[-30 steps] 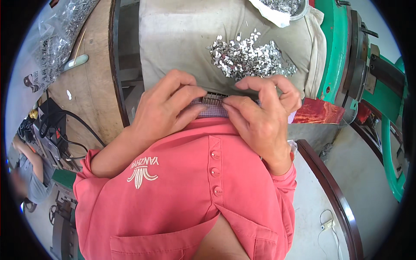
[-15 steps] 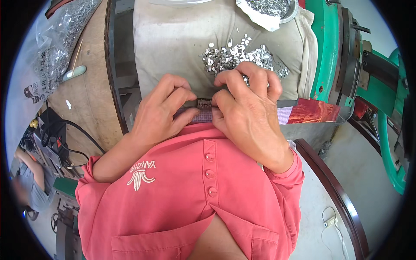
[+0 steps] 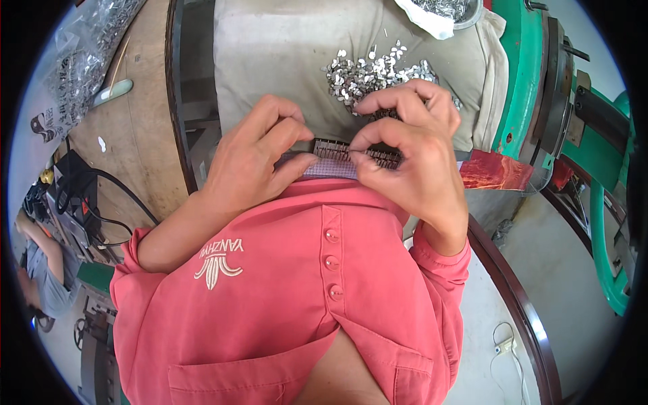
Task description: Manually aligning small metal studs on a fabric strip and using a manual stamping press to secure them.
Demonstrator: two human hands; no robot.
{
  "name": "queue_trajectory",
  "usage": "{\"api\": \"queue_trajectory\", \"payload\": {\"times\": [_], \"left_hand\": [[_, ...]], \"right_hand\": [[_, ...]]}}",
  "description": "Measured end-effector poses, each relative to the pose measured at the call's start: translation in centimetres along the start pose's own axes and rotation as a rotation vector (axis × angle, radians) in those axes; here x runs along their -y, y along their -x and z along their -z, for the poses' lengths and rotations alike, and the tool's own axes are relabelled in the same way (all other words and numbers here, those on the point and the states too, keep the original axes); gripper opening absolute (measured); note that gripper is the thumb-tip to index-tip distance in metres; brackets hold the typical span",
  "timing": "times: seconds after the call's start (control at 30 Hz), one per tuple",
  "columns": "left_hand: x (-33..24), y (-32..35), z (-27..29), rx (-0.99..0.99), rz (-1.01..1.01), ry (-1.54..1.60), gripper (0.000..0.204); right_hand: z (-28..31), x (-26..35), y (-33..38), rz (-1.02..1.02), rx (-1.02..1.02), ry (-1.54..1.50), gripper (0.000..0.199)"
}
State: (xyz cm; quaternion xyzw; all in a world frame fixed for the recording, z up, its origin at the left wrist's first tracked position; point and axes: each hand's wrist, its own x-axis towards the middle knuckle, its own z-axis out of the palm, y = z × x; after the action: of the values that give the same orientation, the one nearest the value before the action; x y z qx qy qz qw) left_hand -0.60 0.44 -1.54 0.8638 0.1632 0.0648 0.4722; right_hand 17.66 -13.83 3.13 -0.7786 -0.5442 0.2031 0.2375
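A dark slotted metal strip (image 3: 330, 148) lies crosswise in front of me, with rows of small pins or slots along it. My left hand (image 3: 251, 150) is curled at its left end, thumb below and fingers above, gripping it. Over the strip's middle, my right hand (image 3: 424, 150) pinches thumb and forefinger together; whatever is between the tips is too small to make out. The right hand's other fingers are bent close to a loose pile of small shiny metal pieces (image 3: 370, 73). A purple checked cloth (image 3: 329, 169) lies under the strip, against my shirt.
Grey-beige cloth (image 3: 270, 61) covers the work surface. A bowl (image 3: 466, 19) of metal pieces stands at the far right, beside a green machine frame (image 3: 523, 74). On the left, a wooden board (image 3: 145, 101) carries a plastic bag (image 3: 84, 64). Another person (image 3: 50, 263) is at lower left.
My right hand has shifted right and slightly away from me, uncovering more of the slotted strip. The left hand stays at the strip's left end. The whole view has shifted slightly.
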Motion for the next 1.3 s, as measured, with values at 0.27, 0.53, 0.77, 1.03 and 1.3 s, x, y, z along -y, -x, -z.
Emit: {"api": "queue_trajectory", "payload": {"times": [0.27, 0.53, 0.77, 1.03, 1.3], "left_hand": [[0.3, 0.2, -0.1, -0.013, -0.006, -0.003, 0.031], [0.0, 0.2, -0.2, -0.004, -0.002, -0.006, 0.029], [-0.4, -0.1, -0.3, 0.003, -0.003, -0.010, 0.031], [-0.1, -0.1, -0.3, -0.043, -0.061, -0.055, 0.031], [-0.5, 0.0, -0.8, -0.067, -0.103, -0.087, 0.029]], "right_hand": [[1.5, -1.1, 0.0, 0.010, -0.131, -0.086, 0.018], [7.0, -4.7, -5.4, -0.026, -0.578, 0.225, 0.010], [6.3, -5.7, -2.0, 0.044, -0.593, 0.172, 0.012], [3.5, 2.6, 3.7, 0.517, -0.205, -0.566, 0.015], [7.1, 4.3, 4.6, 0.697, -0.351, -0.464, 0.005]]}}
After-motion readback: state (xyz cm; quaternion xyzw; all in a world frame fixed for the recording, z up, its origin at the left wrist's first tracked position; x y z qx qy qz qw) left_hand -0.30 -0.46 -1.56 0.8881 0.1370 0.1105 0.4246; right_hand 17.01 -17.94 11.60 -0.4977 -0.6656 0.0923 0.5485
